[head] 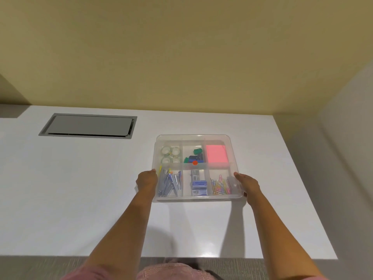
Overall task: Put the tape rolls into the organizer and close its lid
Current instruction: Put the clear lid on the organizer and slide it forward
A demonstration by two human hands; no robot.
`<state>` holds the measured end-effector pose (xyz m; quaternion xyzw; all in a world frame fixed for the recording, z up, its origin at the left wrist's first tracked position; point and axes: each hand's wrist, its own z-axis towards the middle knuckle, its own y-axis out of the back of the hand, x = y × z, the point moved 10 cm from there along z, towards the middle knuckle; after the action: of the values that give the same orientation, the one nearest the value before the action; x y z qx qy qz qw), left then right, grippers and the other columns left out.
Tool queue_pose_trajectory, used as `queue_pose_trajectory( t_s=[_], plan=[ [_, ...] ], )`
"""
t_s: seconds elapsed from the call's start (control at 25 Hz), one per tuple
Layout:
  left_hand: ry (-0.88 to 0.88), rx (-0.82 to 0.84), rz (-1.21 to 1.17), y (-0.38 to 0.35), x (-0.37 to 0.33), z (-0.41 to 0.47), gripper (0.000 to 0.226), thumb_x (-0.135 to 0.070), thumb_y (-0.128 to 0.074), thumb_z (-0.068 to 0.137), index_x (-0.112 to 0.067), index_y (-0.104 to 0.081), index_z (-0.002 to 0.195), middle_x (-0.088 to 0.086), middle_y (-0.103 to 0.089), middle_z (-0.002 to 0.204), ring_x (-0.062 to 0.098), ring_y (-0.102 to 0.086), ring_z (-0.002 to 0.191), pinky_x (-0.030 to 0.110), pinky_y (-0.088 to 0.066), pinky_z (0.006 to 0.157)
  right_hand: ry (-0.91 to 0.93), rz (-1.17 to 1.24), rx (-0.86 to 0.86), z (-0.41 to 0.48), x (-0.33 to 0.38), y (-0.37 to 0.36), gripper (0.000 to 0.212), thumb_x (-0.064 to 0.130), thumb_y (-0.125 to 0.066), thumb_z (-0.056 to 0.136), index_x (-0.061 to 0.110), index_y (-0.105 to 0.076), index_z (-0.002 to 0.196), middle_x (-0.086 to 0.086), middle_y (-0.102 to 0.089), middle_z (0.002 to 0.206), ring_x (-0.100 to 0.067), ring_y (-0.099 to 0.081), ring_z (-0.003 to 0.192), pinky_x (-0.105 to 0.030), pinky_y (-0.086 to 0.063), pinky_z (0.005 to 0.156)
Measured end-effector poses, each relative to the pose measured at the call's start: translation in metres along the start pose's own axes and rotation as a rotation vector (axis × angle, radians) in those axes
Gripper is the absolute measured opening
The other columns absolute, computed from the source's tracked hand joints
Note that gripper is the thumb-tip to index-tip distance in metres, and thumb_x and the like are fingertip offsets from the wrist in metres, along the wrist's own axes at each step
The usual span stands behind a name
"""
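A clear plastic organizer (232, 156) with six compartments lies on the white table, and its clear lid covers the top. Several clear tape rolls (170, 155) sit in the far left compartment. My left hand (147, 180) grips the organizer's left side near the front corner. Against the right side near the front, my right hand (248, 184) holds the box with fingers on the lid edge.
Other compartments hold coloured clips (194, 156), a pink note pad (216, 156), metal clips (170, 182), staple boxes (199, 185) and coloured paper clips (220, 185). A grey cable hatch (88, 125) is set in the table at far left. Walls stand behind and to the right.
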<state>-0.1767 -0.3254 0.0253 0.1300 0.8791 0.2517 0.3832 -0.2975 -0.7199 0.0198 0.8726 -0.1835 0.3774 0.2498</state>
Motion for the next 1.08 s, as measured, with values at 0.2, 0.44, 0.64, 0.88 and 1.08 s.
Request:
queue_pose_trajectory(
  t_s=[0.2,0.44,0.64,0.88,1.08],
  plan=[
    [0.077,-0.067,-0.01,0.007,0.032,-0.027,0.05,-0.036,-0.046,0.096,0.009,-0.066,0.103,0.025,-0.067,0.114,0.039,-0.063,0.109,0.039,-0.049,0.098,-0.073,0.125,0.096,-0.022,-0.018,0.002,0.036,0.026,-0.067,0.089,0.007,-0.063,0.119,-0.009,-0.059,0.097,-0.022,-0.053,0.083,-0.027,-0.048,0.064],
    [0.154,-0.086,-0.347,-0.007,0.074,-0.05,0.04,-0.028,-0.053,0.091,0.01,-0.065,0.101,0.025,-0.067,0.103,0.036,-0.064,0.101,0.038,-0.051,0.095,-0.087,0.207,0.162,-0.042,-0.037,0.007,0.034,0.02,-0.066,0.091,0.004,-0.061,0.12,-0.013,-0.06,0.106,-0.025,-0.057,0.096,-0.032,-0.052,0.074],
    [0.133,-0.155,-0.438,-0.005,0.079,-0.058,0.028,-0.028,-0.059,0.091,-0.001,-0.069,0.092,0.023,-0.067,0.094,0.034,-0.065,0.091,0.038,-0.052,0.09,0.018,0.136,0.082,-0.037,-0.037,0.011,0.028,0.02,-0.067,0.09,0.003,-0.068,0.112,-0.012,-0.063,0.088,-0.022,-0.056,0.077,-0.036,-0.05,0.094],
    [0.095,-0.236,-0.351,0.001,0.076,-0.064,0.031,-0.029,-0.06,0.091,-0.004,-0.071,0.105,0.024,-0.072,0.103,0.038,-0.066,0.1,0.041,-0.053,0.093,0.102,0.04,0.024,-0.04,-0.029,0.017,0.022,0.021,-0.066,0.09,0.006,-0.071,0.105,-0.009,-0.067,0.088,-0.021,-0.062,0.083,-0.034,-0.049,0.097],
    [0.095,-0.237,-0.271,0.003,0.07,-0.07,0.032,-0.026,-0.055,0.095,-0.001,-0.069,0.11,0.025,-0.068,0.11,0.04,-0.061,0.108,0.041,-0.048,0.095,0.148,-0.027,-0.063,-0.05,-0.022,0.019,0.025,0.022,-0.062,0.092,0.004,-0.071,0.108,-0.009,-0.066,0.088,-0.023,-0.062,0.083,-0.033,-0.05,0.093]
  ],
)
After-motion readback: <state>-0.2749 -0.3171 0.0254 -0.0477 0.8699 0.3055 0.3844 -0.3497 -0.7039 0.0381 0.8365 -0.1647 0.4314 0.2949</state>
